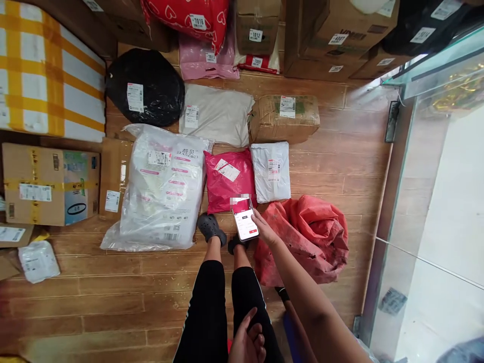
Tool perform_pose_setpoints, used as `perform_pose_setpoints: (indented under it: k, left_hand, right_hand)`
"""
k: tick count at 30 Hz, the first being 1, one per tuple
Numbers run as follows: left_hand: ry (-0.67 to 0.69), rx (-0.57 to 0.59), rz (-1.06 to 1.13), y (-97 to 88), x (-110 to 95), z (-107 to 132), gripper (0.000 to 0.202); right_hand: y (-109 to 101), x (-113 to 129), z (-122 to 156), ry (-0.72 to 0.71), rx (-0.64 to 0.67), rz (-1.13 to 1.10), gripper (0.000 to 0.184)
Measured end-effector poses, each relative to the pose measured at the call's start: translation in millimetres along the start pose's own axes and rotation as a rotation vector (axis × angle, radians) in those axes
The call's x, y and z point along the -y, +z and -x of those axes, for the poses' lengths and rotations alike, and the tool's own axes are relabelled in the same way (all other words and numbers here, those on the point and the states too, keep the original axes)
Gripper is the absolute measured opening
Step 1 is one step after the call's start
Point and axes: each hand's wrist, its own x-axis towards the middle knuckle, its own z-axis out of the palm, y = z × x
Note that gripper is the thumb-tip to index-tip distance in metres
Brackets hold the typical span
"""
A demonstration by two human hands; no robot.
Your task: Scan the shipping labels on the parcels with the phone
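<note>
In my right hand [265,228] is a smartphone [246,225], held upright with its lit screen facing me. It hangs over the lower edge of a pink mailer bag [231,182] with a white label. Empty, my left hand [248,339] is low in front of my legs, its thumb stretched out and its fingers loosely curled. A white mailer bag [270,171] lies right of the pink one. To the left is a large clear-wrapped parcel [162,189]. Beyond them lie a grey mailer bag [217,115], a taped brown parcel [285,121] and a black bag [145,91].
A crumpled red sack [306,237] lies by my right forearm. At the left stand a yellow-taped foam box [49,70] and a cardboard carton [51,184]. Several labelled parcels line the far side. A glass door [419,201] borders the right. Another person's leg [298,322] shows behind my arm.
</note>
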Motion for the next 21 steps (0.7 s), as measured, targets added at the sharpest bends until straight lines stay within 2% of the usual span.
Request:
perform_pose_setpoints:
  k: [5,8,11,18,21]
  left_hand:
    - [0.009,-0.033,-0.012,-26.4,-18,-13,0.066]
    - [-0.001,-0.05,-0.029,-36.9,-29,-19,0.068]
    - [-0.016,-0.06,-0.04,-44.5,-40,-22,0.069]
    - [-0.045,-0.078,-0.076,-47.2,-52,-19,0.061]
    - [-0.04,-0.048,-0.082,-42.3,-54,-13,0.046]
  right_hand:
    - [11,-2,-68,0.006,0.048,0.111,0.049]
    - [16,3,-111,0.0,0.053,0.163,0.049]
    - [22,11,-140,-0.01,0.041,0.211,0.048]
    - [35,23,-166,0.01,0.041,0.318,0.05]
    - [38,23,-172,0.022,0.037,0.347,0.054]
